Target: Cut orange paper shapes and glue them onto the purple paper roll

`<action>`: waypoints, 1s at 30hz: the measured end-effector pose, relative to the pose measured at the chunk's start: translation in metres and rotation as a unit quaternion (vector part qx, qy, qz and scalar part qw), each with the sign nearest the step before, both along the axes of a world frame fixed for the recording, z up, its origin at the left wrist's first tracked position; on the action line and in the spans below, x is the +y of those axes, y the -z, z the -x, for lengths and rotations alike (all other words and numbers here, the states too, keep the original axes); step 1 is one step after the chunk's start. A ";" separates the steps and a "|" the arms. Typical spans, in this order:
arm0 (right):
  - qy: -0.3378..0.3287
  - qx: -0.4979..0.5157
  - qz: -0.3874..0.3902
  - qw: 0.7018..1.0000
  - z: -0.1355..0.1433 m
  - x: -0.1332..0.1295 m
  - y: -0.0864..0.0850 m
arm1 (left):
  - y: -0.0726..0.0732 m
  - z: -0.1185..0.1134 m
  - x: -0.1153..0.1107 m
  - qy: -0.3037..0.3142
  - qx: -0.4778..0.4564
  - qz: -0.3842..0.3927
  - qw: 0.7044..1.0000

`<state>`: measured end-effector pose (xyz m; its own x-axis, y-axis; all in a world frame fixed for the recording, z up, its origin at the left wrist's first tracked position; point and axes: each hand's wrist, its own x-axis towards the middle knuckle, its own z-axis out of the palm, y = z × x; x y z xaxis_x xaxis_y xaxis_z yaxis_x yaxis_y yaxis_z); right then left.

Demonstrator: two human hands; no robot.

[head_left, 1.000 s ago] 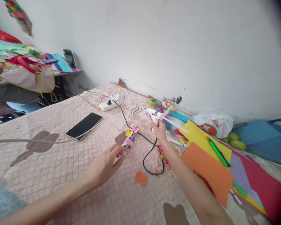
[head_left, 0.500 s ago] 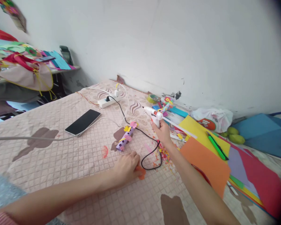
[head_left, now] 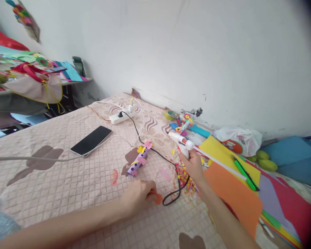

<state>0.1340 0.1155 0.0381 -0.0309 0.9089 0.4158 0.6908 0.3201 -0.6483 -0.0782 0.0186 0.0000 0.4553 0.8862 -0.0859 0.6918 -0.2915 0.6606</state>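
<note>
My right hand (head_left: 193, 165) is closed around the handle of a white hot glue gun (head_left: 182, 142). Its nozzle points up and left, and a long glue stick (head_left: 220, 162) sticks out of the back. My left hand (head_left: 138, 196) rests low over the tablecloth, its fingers pinching a small orange paper piece (head_left: 158, 199), partly hidden by the fingers. Just beyond that hand lies a purple paper roll (head_left: 139, 161) with dark dots and pink and yellow paper flowers on it. A black cord (head_left: 168, 201) loops between my two hands.
A phone (head_left: 91, 140) and a white power strip (head_left: 119, 118) lie to the left. Paper scraps (head_left: 187, 181) are scattered near my right wrist. Orange paper (head_left: 234, 195), yellow paper and a green cutter (head_left: 245, 173) are on the right. A white wall stands behind.
My right hand has carried the glue gun rightward and down, with its cord shifting along. The left hand still pinches the orange paper. The view has shifted slightly.
</note>
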 end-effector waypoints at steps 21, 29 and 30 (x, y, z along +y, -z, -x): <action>-0.017 -0.006 0.054 0.998 -0.010 -0.037 0.006 | -0.035 0.073 0.013 -0.144 -0.206 0.007 0.968; -0.045 0.021 0.072 0.996 -0.006 -0.050 0.005 | -0.024 0.101 0.041 -0.193 -0.279 0.141 0.930; -0.050 0.025 0.077 0.995 -0.006 -0.052 0.004 | -0.023 0.099 0.041 -0.190 -0.288 0.152 0.926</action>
